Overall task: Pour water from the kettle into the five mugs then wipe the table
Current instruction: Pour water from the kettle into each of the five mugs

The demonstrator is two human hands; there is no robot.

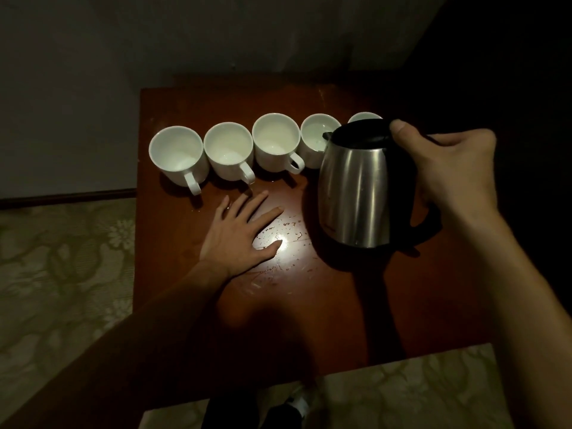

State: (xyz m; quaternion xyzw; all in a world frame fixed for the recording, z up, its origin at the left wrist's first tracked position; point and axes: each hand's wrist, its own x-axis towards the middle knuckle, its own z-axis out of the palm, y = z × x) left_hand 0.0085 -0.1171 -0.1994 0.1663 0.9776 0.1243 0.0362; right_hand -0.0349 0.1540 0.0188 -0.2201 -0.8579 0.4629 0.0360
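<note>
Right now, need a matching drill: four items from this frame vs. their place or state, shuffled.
Items:
1. kettle
2. left hand
3. leftmost mug
4. droplets

States:
A. flat on the table, fingers spread
B. scattered on the wood in front of the mugs
C. gripped by the right hand, spout over the fourth mug
D. far end of the row from the kettle

Pairs: 1-C, 2-A, 3-D, 4-B
</note>
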